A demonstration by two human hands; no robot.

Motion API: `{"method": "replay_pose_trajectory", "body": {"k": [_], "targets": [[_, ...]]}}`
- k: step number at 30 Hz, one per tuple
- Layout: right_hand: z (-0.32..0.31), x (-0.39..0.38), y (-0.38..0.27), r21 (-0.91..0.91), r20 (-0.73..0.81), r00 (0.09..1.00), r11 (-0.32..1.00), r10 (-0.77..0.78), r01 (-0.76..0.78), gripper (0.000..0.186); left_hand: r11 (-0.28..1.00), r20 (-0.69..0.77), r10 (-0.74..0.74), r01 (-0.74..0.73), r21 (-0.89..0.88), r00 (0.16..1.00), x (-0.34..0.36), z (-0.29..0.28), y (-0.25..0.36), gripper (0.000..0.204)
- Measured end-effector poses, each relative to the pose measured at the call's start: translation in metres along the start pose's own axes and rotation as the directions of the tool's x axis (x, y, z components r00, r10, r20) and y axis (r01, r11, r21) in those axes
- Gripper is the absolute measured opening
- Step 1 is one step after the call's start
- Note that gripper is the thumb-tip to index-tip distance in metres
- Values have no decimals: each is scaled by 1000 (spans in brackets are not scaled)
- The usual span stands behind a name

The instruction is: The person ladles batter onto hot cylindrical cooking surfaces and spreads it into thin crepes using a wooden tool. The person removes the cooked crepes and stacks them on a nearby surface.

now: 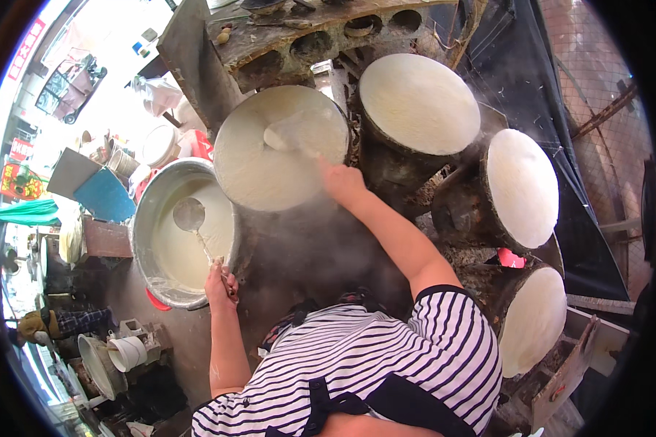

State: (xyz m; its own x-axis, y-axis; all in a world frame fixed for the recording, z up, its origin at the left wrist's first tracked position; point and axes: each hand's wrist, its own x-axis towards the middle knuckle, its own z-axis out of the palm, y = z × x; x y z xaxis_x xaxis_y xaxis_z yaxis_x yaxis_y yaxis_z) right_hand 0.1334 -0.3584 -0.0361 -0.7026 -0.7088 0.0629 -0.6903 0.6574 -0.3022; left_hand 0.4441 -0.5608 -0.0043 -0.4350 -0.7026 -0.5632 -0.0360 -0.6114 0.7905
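My left hand (222,282) is closed round the handle of a metal ladle (189,214). The ladle's round bowl is over the pale batter (175,255) in a large metal pot (143,266). To the right of the pot, my right hand (342,183) is closed at the right edge of a round griddle (248,175) coated in pale batter. A blurred, pale, rounded shape (280,135) lies on that coating, past my fingers. It may be a tool in my right hand, but steam and motion hide its kind.
More round griddles covered in pale sheets curve round the right: one at the back (419,102), one to the right (522,189), one nearer me (536,320). A worn ledge with holes (328,36) runs behind. Buckets (127,352) and a person's plaid-clad legs (84,320) are at left.
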Motion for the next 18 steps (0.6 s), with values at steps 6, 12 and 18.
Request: {"method": "replay_pose_trajectory", "body": {"k": [6,12,18], "targets": [[12,14,4,32,-82,995,997,-62,65,50,979,44,59,-66,194,997,-16,26,10,18],[-44,-13,-13,57,-90,991,993,104,-99,49,897,194,121,-191,398,973,11,80,28,18],[18,-94,-59,497,-5,859,747,511,-442,44,205,568,576,-777,595,587,108,117,1,34]]}}
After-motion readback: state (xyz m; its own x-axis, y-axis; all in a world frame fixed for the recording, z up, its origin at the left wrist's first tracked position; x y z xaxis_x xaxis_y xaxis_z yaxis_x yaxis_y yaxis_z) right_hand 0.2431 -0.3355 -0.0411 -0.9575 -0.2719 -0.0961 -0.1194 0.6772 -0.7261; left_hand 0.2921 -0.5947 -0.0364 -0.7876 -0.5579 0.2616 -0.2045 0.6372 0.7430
